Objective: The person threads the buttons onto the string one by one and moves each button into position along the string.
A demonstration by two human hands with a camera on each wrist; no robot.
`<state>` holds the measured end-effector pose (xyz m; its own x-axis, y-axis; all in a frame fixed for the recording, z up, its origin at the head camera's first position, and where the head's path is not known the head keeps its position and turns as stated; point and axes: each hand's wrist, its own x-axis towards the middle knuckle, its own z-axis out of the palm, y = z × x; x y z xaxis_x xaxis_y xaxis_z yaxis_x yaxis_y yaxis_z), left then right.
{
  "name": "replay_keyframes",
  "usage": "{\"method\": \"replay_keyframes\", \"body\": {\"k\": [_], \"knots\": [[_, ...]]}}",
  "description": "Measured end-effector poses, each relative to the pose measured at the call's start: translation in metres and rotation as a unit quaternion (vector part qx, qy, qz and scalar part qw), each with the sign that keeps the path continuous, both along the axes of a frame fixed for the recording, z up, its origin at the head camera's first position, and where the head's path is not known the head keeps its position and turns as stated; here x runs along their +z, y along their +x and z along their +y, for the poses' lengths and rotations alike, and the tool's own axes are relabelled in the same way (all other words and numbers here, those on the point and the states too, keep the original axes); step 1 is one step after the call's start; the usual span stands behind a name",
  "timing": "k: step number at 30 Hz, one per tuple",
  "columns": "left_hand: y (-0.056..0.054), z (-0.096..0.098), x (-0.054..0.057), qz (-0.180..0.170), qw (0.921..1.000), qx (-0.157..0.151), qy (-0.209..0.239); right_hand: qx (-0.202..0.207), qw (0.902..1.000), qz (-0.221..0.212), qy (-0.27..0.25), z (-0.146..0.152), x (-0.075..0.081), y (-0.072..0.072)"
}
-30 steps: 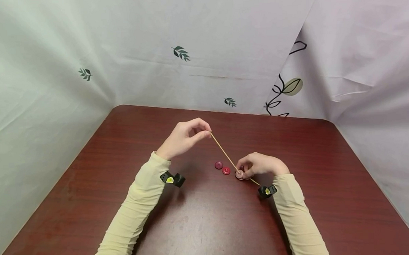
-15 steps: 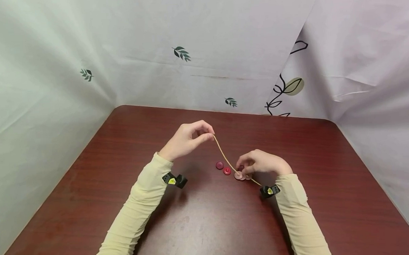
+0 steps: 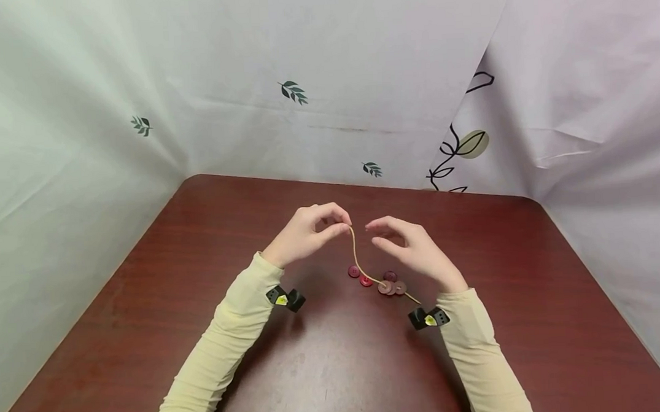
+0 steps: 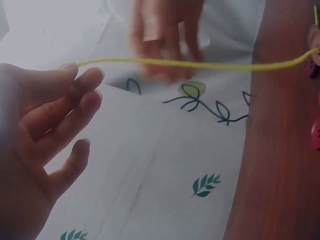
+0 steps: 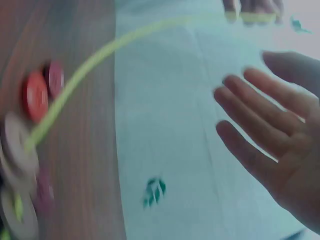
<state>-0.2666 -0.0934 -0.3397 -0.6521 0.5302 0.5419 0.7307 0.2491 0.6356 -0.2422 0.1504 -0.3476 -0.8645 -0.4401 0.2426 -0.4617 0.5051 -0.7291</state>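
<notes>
Left hand (image 3: pixel 316 230) is pinching cord (image 3: pixel 355 251) by its top end, cord running down rightward to brown buttons (image 3: pixel 402 290) on bench (image 3: pixel 315 366). Right hand (image 3: pixel 415 248) is hovering just right, fingers parted, holding nothing.

No lettering can be read; no numbers or brands either.

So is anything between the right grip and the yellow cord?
Nothing visible. The head view shows a bare gap between the right grip and the yellow cord pinched by the left grip; the buttons lie below, on the table.
</notes>
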Motion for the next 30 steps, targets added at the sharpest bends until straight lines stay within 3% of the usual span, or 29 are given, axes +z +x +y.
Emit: {"method": "replay_keyframes", "body": {"k": [8,13,16,23,30], "knots": [[-0.001,0.009,-0.007,0.073,0.997,-0.015,-0.019,0.016,0.9905,-0.103,-0.09,-0.019,-0.001,0.006],[-0.002,0.011,-0.009,0.092,0.9952,-0.025,-0.02,0.034,0.9794,-0.146,-0.135,-0.021,0.0,0.007],[-0.002,0.012,-0.01,0.092,0.9952,-0.022,-0.025,0.031,0.9773,-0.152,-0.144,-0.021,0.0,0.007],[0.001,0.013,-0.009,0.095,0.9948,-0.003,-0.037,0.015,0.9848,-0.121,-0.124,-0.02,-0.001,0.004],[0.003,0.013,-0.007,0.096,0.9947,0.005,-0.037,0.004,0.9859,-0.116,-0.121,-0.018,-0.001,0.004]]}}
